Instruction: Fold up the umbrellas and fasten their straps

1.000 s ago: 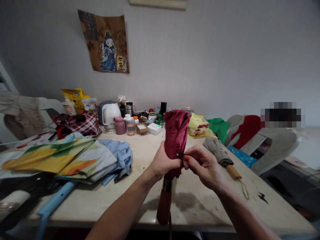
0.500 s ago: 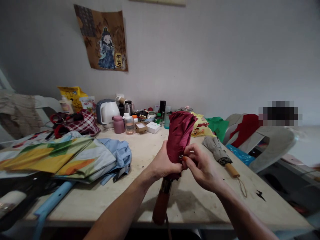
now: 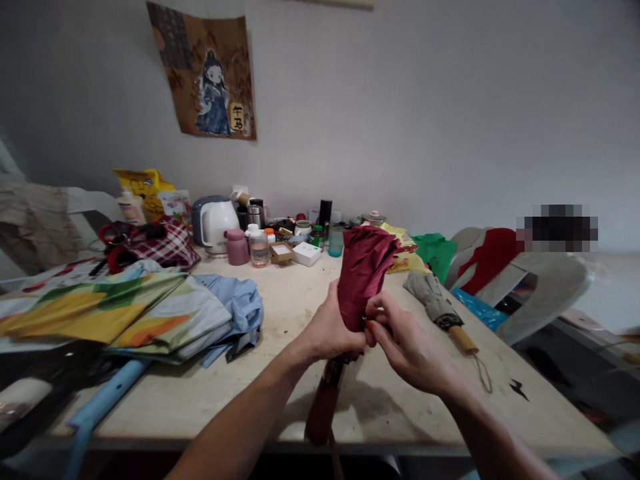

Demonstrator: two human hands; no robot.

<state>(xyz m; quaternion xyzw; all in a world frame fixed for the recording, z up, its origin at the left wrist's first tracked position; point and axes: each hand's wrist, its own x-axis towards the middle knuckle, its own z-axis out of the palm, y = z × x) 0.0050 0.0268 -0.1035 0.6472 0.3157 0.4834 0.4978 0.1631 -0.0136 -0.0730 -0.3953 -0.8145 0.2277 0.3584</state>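
Observation:
A folded maroon umbrella point(image 3: 367, 270) stands tilted over the front half of the table, its brown handle point(image 3: 323, 410) pointing down toward me. My left hand point(image 3: 327, 330) is wrapped round the lower part of the canopy. On the canopy's right side, my right hand point(image 3: 397, 337) pinches at the fabric's edge or strap with thumb and fingers; a small shiny spot shows by the fingertips, and what exactly they hold is partly hidden. To the right lies a rolled grey umbrella point(image 3: 433, 300) with a wooden handle point(image 3: 464, 340) and a cord loop.
Loosely folded patterned umbrellas point(image 3: 150, 313) cover the table's left side, beside a light blue umbrella point(image 3: 235, 303). Along the wall stand a kettle point(image 3: 217, 223), a pink bottle point(image 3: 237, 247) and small boxes point(image 3: 306, 253). A black scrap point(image 3: 519, 389) lies at right, near a chair point(image 3: 550, 293).
The maroon canopy's top has shifted slightly right. My right fingers have moved a little on the canopy's edge, and the shiny spot is now more covered. My left hand keeps its grip.

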